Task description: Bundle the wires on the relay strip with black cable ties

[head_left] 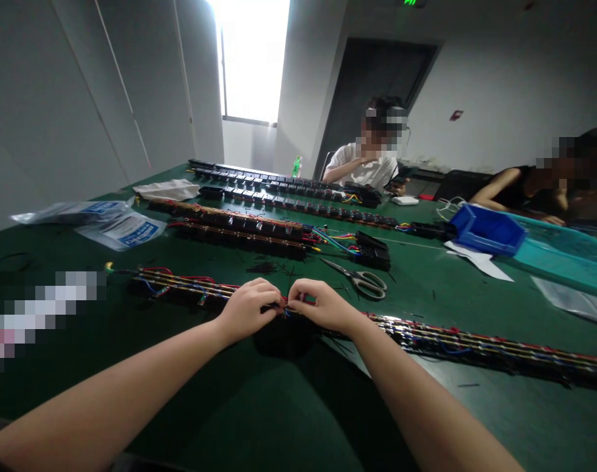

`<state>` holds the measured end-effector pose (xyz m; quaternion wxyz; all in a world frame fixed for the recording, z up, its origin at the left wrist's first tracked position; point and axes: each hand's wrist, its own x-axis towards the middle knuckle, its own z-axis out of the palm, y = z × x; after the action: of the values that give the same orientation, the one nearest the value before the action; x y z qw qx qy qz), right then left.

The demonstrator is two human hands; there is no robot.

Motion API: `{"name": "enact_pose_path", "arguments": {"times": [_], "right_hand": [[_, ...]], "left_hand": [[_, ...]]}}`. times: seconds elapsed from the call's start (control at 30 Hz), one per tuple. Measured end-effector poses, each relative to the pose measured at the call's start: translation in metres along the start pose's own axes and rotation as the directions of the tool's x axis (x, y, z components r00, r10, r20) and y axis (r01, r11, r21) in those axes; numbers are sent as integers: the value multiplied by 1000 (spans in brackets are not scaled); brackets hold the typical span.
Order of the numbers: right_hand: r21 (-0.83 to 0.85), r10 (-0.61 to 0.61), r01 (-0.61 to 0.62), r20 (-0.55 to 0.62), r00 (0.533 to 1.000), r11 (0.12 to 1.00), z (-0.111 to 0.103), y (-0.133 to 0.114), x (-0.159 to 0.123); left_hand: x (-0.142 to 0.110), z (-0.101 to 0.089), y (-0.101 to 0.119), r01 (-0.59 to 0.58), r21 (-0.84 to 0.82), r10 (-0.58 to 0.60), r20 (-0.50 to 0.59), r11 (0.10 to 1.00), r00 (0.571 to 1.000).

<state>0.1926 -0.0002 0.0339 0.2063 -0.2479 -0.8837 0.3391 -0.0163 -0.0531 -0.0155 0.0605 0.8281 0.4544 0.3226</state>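
Note:
A long black strip with red, blue and yellow wires (450, 341) lies across the green table in front of me. Both my hands rest on its middle. My left hand (251, 307) is closed, its fingers pinching the wires. My right hand (320, 305) is closed too, pinching the same wires right beside the left. The two sets of fingertips almost touch. What lies under the fingers is hidden.
Scissors (360, 280) lie just beyond my right hand. Several more wired strips (239, 229) run across the table behind. Plastic bags (118, 226) lie at the left, a blue bin (487, 229) and a teal tray (568, 259) at the right. Two people sit at the far side.

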Motion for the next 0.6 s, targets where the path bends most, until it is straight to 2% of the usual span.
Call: {"name": "enact_pose_path", "arguments": {"times": [0.13, 0.3, 0.43, 0.6], "right_hand": [[80, -5, 5, -4, 1000, 997, 1, -2, 1], [177, 25, -26, 7, 1000, 984, -1, -3, 4], [253, 77, -74, 0, 997, 965, -1, 9, 6], [308, 142, -104, -103, 984, 946, 3, 22, 8]], "left_hand": [[1, 1, 0, 22, 12, -22, 12, 1000, 1000], [1, 1, -2, -6, 40, 6, 2, 999, 1000], [-2, 4, -3, -63, 90, 66, -24, 994, 998], [-4, 3, -5, -165, 135, 171, -38, 977, 985]]}}
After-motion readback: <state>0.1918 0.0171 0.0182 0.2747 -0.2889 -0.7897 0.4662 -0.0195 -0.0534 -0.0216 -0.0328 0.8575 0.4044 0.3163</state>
